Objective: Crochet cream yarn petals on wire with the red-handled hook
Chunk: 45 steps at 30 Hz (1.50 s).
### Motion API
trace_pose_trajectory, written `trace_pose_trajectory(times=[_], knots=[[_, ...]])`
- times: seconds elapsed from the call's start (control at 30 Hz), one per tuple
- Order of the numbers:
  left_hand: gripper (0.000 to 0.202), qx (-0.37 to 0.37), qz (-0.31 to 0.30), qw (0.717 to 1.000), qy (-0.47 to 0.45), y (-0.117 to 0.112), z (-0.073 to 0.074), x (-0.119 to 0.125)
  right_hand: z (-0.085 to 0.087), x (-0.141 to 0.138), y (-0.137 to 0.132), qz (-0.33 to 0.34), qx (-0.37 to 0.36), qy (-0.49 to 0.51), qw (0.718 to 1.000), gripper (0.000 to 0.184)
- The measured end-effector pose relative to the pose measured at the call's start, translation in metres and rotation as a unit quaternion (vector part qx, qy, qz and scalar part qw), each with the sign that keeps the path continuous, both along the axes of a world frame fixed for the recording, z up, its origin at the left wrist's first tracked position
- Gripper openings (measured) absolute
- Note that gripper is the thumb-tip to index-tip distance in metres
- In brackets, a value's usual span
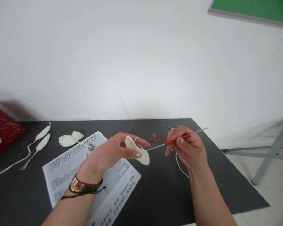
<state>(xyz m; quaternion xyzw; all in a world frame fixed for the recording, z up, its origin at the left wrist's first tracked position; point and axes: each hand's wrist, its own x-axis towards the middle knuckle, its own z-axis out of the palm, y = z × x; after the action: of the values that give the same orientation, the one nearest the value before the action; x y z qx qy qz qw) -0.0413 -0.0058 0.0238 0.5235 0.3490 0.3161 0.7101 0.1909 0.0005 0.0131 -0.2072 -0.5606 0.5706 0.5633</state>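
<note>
Between the thumb and fingers of my left hand (118, 147) is a small white crocheted piece (137, 151), held above the table. A strand of white yarn loops over my left index finger. My right hand (190, 146) grips a crochet hook (179, 138) by its red middle; both ends are thin metal. The left tip of the hook meets the edge of the crocheted piece, though whether it sits inside a stitch is too small to tell. White yarn (182, 166) hangs beside my right wrist.
Under my left arm lies a printed sheet (132, 175) on the black table (165, 194). At left are a white yarn bundle (68, 140), two finished white petals (42, 142) with tails and a red box (4, 131). An orange stitch marker (154, 135) and a red needle (156, 140) lie behind my hands.
</note>
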Motion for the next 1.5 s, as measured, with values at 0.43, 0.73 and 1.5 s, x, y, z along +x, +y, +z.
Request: trace_pose_trajectory(times=[0.43,0.73,1.5], knots=[[0.052,-0.007,0.080,0.987,-0.141,-0.006,-0.010,0.030,0.002,0.000,0.000,-0.030,0.012,0.036,0.999,0.008],[0.055,-0.077,-0.023,0.981,-0.175,-0.004,-0.009,0.019,0.001,0.002,0.002,0.017,0.021,0.034,0.999,0.004],[0.038,0.072,0.133,0.985,-0.084,-0.001,-0.014,0.027,-0.011,-0.021,0.011,-0.003,-0.278,0.145,0.950,0.012]])
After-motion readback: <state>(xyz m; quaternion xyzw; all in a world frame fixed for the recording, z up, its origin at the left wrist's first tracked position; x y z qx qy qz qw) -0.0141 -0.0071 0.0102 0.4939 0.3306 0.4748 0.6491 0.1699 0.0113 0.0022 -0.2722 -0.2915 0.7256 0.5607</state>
